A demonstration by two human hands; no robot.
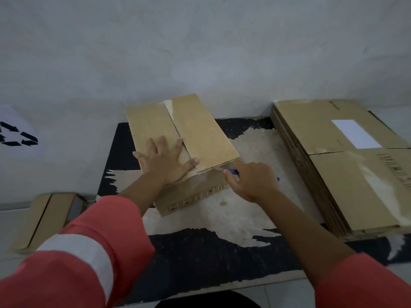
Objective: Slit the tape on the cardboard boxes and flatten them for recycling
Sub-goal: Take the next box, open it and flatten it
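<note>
A closed cardboard box (200,127) stands on a worn black mat (200,252), its top flaps meeting along a taped centre seam. My left hand (165,160) lies flat with fingers spread on the near end of the box top. My right hand (253,181) grips a blue cutter (233,172) at the box's near right corner, its tip at the top edge there. The blade itself is too small to make out.
A stack of flattened boxes (347,165) lies on the right, the top one bearing a white label. Another cardboard box (44,218) sits at the lower left. A white sheet with a recycling symbol (15,134) hangs at the left. A grey wall rises behind.
</note>
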